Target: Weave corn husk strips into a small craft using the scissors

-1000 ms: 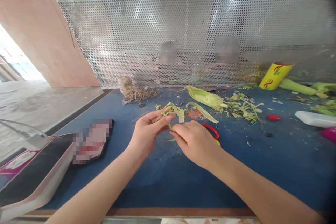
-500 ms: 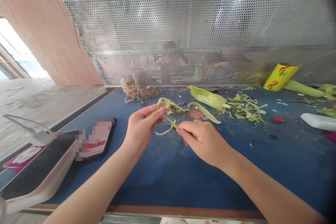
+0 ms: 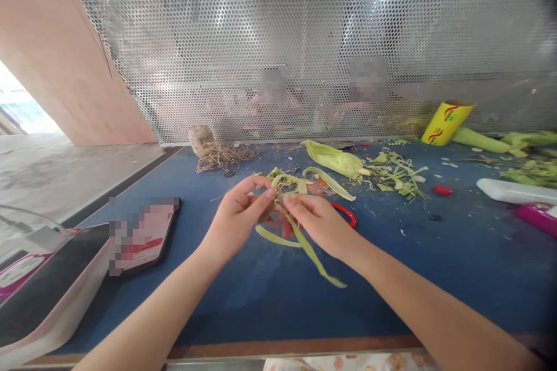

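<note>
My left hand (image 3: 243,208) pinches narrow green leaf strips between thumb and forefinger, above the middle of the table. Close beside it, almost touching, my right hand (image 3: 319,217) pinches the same bundle. One long green strip (image 3: 313,258) hangs from the fingers toward me, while a paler strip (image 3: 276,236) curves below the hands. A red ring-shaped handle (image 3: 349,217) shows just behind my right hand; the rest of it is hidden. Beyond the hands lie a loose curved husk strip (image 3: 333,184) and a green, leafy corn husk (image 3: 333,157).
A perforated metal screen (image 3: 282,29) stands along the table's back, with people blurred behind it. Twine (image 3: 226,156), shredded green scraps (image 3: 398,174), a yellow roll (image 3: 446,123) and a white object (image 3: 513,197) lie around. A phone (image 3: 150,237) and a box (image 3: 47,295) are at left.
My hands have come together. The strip that stretched between them now hangs toward me past my right hand. The red handle shows more fully, and the view has shifted slightly rightward.
</note>
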Tool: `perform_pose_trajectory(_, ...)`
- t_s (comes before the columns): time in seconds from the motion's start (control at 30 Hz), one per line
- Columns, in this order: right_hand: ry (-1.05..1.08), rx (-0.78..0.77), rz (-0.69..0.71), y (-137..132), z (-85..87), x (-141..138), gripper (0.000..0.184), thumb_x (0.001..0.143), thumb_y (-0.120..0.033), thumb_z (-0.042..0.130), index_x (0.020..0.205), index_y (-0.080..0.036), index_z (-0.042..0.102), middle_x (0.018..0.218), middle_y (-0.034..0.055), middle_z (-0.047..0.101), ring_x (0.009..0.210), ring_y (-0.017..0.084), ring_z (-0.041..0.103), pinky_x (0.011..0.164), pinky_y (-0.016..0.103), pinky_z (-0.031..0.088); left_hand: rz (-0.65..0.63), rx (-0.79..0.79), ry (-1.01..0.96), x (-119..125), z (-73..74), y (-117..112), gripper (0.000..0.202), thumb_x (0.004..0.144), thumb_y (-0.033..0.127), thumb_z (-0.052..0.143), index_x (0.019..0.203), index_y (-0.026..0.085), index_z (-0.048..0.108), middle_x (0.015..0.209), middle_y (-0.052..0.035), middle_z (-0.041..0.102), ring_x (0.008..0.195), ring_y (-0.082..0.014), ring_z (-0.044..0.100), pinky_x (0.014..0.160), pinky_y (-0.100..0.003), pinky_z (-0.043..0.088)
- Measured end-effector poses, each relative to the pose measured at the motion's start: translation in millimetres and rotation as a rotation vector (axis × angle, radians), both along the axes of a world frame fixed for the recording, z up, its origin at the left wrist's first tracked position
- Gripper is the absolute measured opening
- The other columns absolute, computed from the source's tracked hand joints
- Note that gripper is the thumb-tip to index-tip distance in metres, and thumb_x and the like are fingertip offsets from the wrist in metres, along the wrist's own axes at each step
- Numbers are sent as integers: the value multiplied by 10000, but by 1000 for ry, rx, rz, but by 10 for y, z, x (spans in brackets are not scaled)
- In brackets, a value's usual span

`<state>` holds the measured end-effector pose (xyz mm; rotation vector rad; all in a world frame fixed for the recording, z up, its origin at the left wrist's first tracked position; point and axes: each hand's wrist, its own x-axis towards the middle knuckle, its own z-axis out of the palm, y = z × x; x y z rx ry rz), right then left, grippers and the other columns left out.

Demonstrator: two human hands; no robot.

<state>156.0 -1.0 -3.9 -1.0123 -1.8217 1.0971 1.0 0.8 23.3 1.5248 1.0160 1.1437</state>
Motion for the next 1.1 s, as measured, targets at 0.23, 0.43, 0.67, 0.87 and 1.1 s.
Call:
perform_pose_trajectory(0.23,325,-212,-102,136,-95,-81,289,705,-461,574,679,-178,519,454,-66,420,416,70,381,429,208,275,-54,91,253,63,-63,-92,146,829,381,424,882,245,408,479,54,604,394,-132,581,406,-183,397)
perform_pose_trajectory(0.43,693,-457,-115,73,-103,-185,264,625,-371,655,752,-193,507,515,-72,438,444,59,389,443,196,308,-94,134,315,79,-97,-98,115,853,346,373,914,250,385,454,76,577,340,-111,547,387,-167,368)
perform_pose_trajectory(0.67,788,-184,-134,71,-116,-167,170,681,-284,622,728,-206,479,686,-40,491,625,85,496,584,218,405,-28,87,157,51,-96,-43,142,836,376,411,894,250,378,624,24,658,465,-162,639,341,-173,376)
perform_pose_trajectory(0.87,622,-165,234,41,-130,-165,267,756,-258,572,974,-250,418,553,-88,478,466,80,465,519,235,409,-105,47,159,57,-68,-81,150,844,373,407,902,237,381,469,66,589,300,-122,550,293,-149,321)
perform_pose_trajectory(1.1,486,-43,88,109,-183,-153,182,746,-340,582,834,-181,572,553,-49,476,489,71,433,482,209,348,-134,67,196,-30,-34,-33,196,813,373,475,898,197,490,590,34,633,447,-130,623,437,-199,485)
